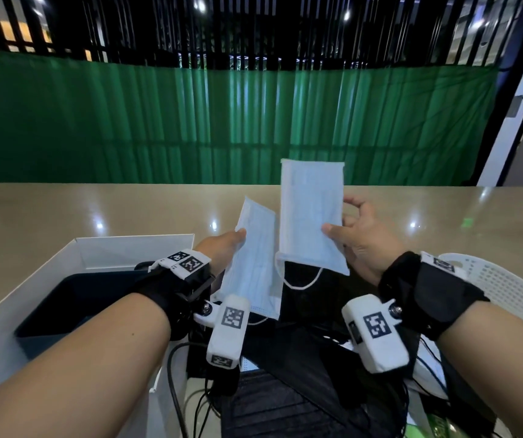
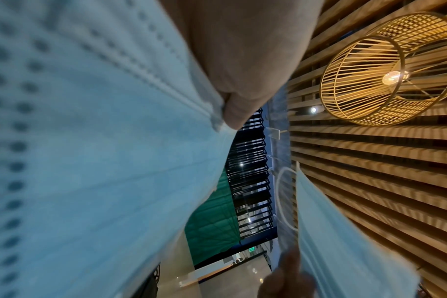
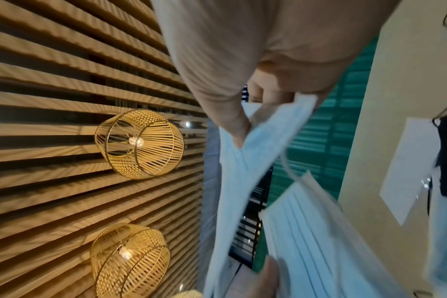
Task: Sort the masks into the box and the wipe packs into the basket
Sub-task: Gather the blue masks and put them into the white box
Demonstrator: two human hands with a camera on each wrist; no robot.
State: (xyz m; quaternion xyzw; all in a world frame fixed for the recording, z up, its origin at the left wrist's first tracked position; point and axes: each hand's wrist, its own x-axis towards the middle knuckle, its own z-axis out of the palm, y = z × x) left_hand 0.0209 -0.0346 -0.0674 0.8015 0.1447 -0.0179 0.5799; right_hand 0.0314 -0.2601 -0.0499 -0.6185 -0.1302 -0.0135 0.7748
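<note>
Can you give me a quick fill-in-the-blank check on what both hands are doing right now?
1. Each hand holds a light blue ____ above the table.
2. The white box sits on the person's ____ side.
3. The mask held higher is in the ____ hand.
4. The white perforated ____ sits beside the right wrist.

The left hand holds the lower mask.

Missing words: mask; left; right; basket
</note>
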